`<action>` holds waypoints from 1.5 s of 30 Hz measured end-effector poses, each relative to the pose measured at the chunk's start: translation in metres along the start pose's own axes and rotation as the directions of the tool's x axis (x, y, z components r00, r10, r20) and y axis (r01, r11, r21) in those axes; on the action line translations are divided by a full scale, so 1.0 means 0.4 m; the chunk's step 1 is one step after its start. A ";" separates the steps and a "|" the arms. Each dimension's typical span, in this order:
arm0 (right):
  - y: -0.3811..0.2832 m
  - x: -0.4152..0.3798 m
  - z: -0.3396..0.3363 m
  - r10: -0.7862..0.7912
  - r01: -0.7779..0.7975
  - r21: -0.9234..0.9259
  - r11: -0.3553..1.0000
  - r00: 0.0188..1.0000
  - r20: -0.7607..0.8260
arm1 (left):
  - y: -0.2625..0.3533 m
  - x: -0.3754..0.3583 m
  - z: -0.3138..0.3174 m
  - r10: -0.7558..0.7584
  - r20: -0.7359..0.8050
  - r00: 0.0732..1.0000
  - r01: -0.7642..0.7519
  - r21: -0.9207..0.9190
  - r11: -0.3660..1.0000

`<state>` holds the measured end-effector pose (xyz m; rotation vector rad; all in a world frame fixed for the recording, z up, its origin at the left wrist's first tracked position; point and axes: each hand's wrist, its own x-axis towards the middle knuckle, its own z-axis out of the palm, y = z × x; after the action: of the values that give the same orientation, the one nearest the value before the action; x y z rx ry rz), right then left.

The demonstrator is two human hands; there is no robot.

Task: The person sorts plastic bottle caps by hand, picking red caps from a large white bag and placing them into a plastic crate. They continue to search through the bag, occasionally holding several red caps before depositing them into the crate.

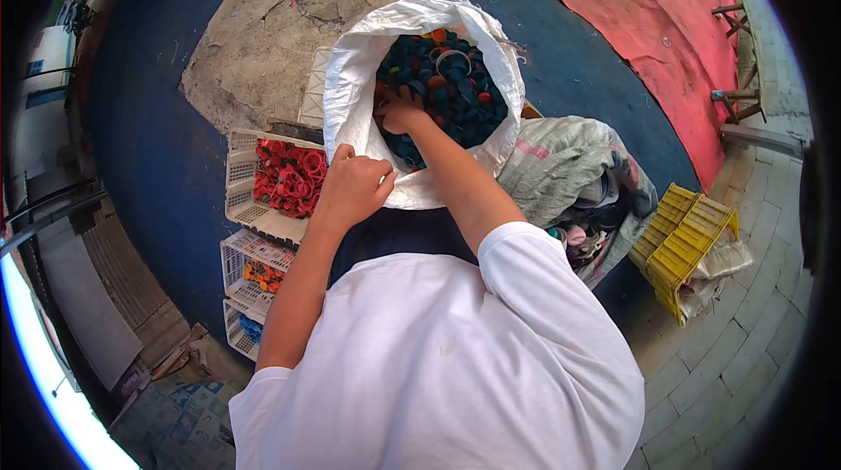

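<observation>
A large white woven sack [355, 76] stands open in front of me, its rim rolled outward. Dark blue-green plastic caps [455, 106] fill it, with a few orange and red ones and a pale ring among them. My left hand [356, 188] is closed on the near-left edge of the sack, its fingers curled over the rim. Inside the mouth, my right hand [401, 111] touches the caps at the left side, fingers spread and partly hidden; I see nothing held in it.
White crates hold red caps [289, 176], orange pieces [263, 275] and blue pieces [250, 326] at my left. On the right are a grey-green sack [569, 150] of mixed items and a yellow crate [683, 242]. A wooden stool [740, 102] stands beyond the red sheet [666, 41].
</observation>
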<state>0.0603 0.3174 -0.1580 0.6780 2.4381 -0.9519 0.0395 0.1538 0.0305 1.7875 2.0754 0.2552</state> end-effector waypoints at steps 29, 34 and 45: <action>0.070 -0.162 -0.136 -0.044 0.154 0.919 0.363 0.988 -0.148 | 0.004 0.065 -0.030 -0.121 -0.371 0.921 0.012 -0.284 0.959; 0.040 -0.296 -0.157 -0.184 0.083 0.979 -0.187 0.976 -0.118 | 0.007 0.114 -0.027 -0.124 -0.481 0.868 0.009 -0.233 0.972; 0.043 -0.355 -0.109 -0.185 0.093 0.934 -0.344 0.969 -0.165 | 0.006 0.145 -0.026 0.031 -0.401 0.916 -0.112 -0.180 0.977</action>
<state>0.1727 0.3196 -0.0591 0.6646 0.8286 -3.1496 0.0310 0.2121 0.0308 1.8029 2.1498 0.8826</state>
